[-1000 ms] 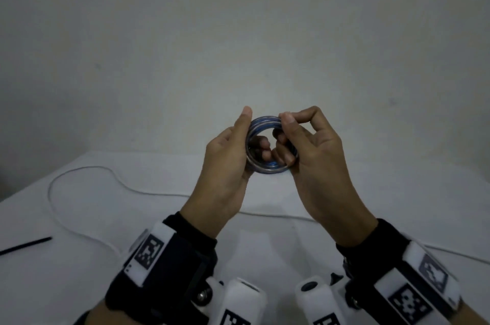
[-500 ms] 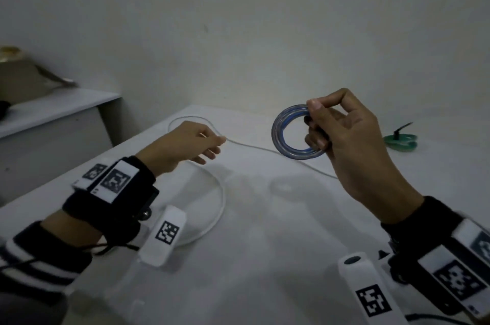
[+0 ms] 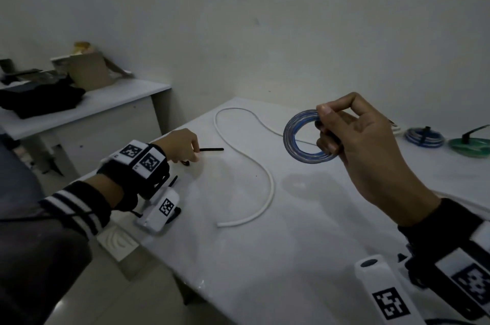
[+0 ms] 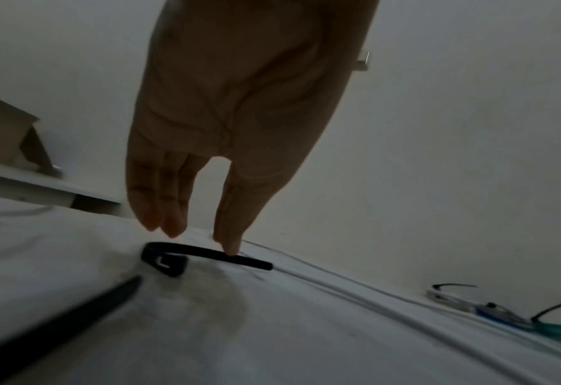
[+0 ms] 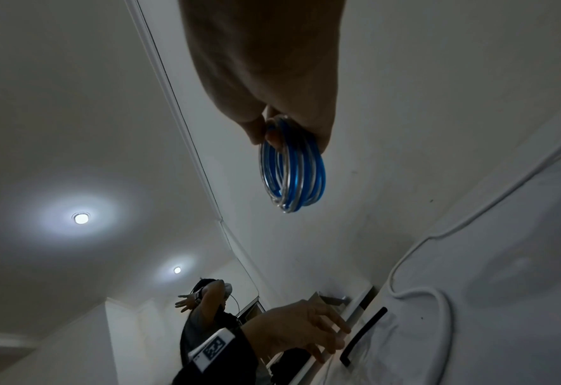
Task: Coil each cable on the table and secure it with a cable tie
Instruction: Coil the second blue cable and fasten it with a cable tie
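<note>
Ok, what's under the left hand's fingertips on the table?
A black cable tie lies on the white table; the left hand touches its strap with one fingertip. Nothing else shows beneath it.

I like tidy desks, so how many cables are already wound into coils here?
4: one blue coil in the right hand, plus a tied blue coil, a green coil and a whitish coil, mostly hidden, at the table's far right.

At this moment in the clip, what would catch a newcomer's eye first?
The blue-and-clear coiled cable, pinched upright in the raised right hand above the white table. Next, the left hand at the table's left edge, a fingertip touching a black plastic cable tie. A loose white cable snakes between them.
</note>
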